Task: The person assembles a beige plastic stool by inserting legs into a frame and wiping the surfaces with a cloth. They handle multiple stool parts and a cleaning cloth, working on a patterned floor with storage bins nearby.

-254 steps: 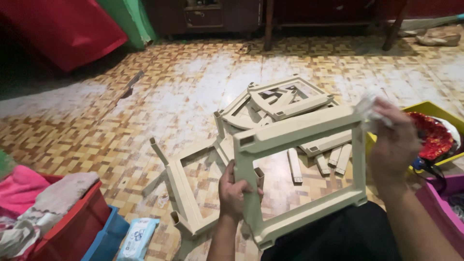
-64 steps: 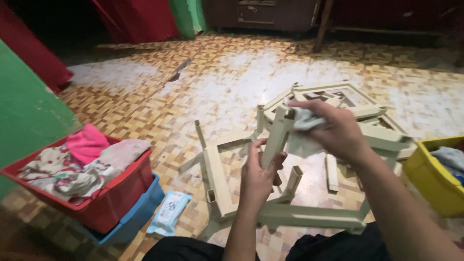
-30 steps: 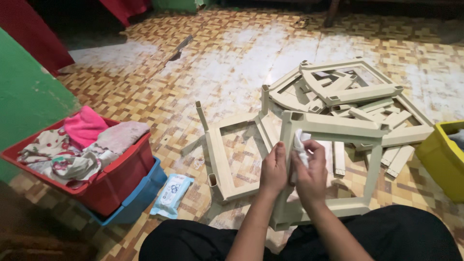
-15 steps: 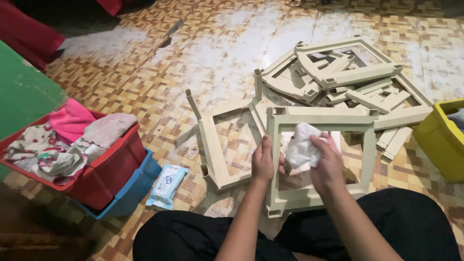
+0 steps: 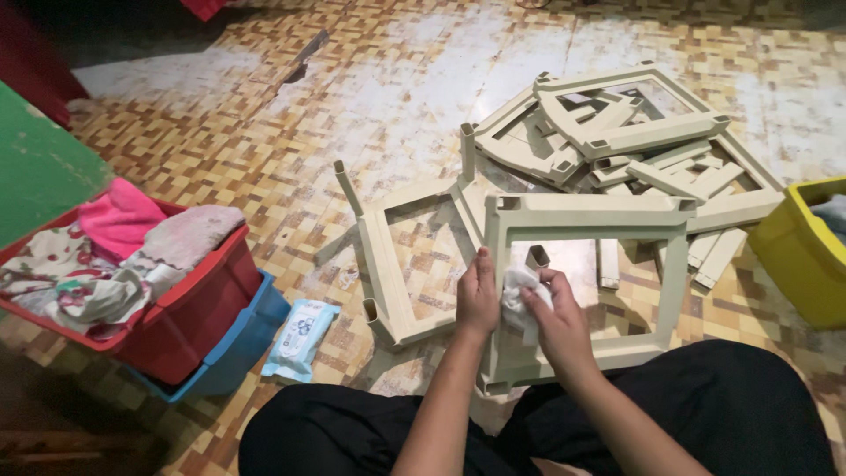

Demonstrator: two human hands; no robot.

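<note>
Left hand (image 5: 478, 295) grasps the left rail of the beige frame (image 5: 589, 216), propped on the lap. Right hand (image 5: 557, 319), fingers clenched on a white cloth (image 5: 515, 291), presses it to that rail. Frame pile (image 5: 617, 132) at 1 o'clock (red bin (image 5: 189, 304) at 9).

The frame (image 5: 586, 216), once held tilted up off the floor with the right hand (image 5: 551, 322) at its upper corner, was lowered toward the lap at the lower centre of the picture. The right hand came down from that corner and met the left hand (image 5: 478, 295) at the frame's left post, the white cloth (image 5: 520, 295) bunched between them. The view tipped further downward.
</note>
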